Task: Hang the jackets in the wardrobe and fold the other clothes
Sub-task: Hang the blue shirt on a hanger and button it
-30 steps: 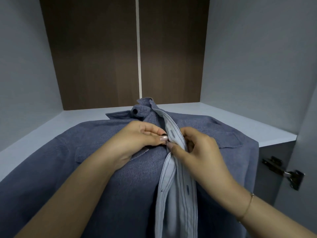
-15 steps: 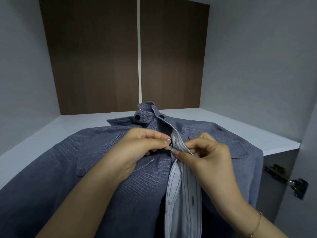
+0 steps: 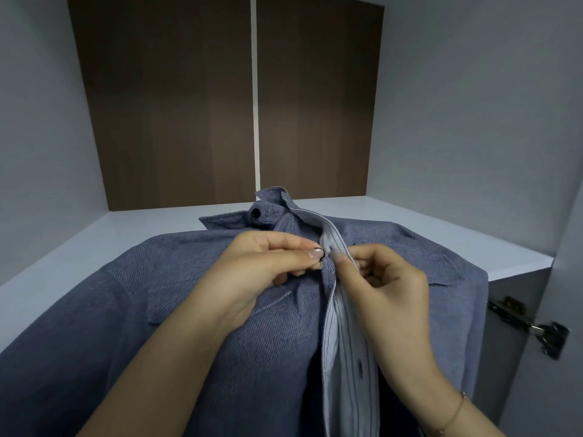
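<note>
A blue denim-like shirt jacket (image 3: 195, 310) lies face up on a white wardrobe shelf (image 3: 132, 228), collar toward the back wall. Its lower part hangs over the shelf's front edge. My left hand (image 3: 262, 272) pinches a dark button (image 3: 319, 253) on the left front panel near the chest. My right hand (image 3: 381, 288) pinches the pale buttonhole placket (image 3: 340, 313) right beside that button. The two hands meet at the placket. Another dark button (image 3: 255, 212) sits at the collar. Below my hands the front is parted and the pale lining shows.
Grey side walls (image 3: 473, 121) and a dark brown back panel (image 3: 189, 105) enclose the shelf. A metal door hinge (image 3: 533, 326) sticks out at the right, below the shelf edge, on the wardrobe door (image 3: 561, 357). Bare shelf shows at the left and behind the collar.
Both hands stay on the same button and placket. The placket edge has been drawn closer over the button, and the view has tilted slightly so the shirt sits lower in frame.
</note>
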Available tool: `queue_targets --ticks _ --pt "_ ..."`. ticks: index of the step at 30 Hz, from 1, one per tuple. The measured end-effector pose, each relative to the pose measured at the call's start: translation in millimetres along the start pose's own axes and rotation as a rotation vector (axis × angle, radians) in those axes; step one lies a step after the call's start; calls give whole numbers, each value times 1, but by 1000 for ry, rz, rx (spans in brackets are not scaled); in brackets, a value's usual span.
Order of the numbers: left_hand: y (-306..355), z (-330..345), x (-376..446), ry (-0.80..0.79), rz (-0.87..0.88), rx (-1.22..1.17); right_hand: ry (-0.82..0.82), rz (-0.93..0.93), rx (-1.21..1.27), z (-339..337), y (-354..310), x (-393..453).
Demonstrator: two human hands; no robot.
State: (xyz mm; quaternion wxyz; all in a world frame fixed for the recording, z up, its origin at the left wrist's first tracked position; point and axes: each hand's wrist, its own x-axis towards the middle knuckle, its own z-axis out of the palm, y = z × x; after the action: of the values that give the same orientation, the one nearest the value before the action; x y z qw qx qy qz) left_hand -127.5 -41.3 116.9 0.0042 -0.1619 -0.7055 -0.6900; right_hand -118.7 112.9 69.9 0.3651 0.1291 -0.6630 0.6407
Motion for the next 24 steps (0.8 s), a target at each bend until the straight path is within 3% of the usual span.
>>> queue_targets --ticks 6,18,21,24 --pt "-1 3 2 32 -17 -26 -109 107 148 -4 -9 1" --pt "1 4 3 -15 -84 -139 -196 254 219 -10 -14 4" --pt "1 4 5 -30 -103 -136 -354 359 391 -19 -19 13" --pt "1 4 6 -53 -112 -107 -511 430 399 -27 -22 28"
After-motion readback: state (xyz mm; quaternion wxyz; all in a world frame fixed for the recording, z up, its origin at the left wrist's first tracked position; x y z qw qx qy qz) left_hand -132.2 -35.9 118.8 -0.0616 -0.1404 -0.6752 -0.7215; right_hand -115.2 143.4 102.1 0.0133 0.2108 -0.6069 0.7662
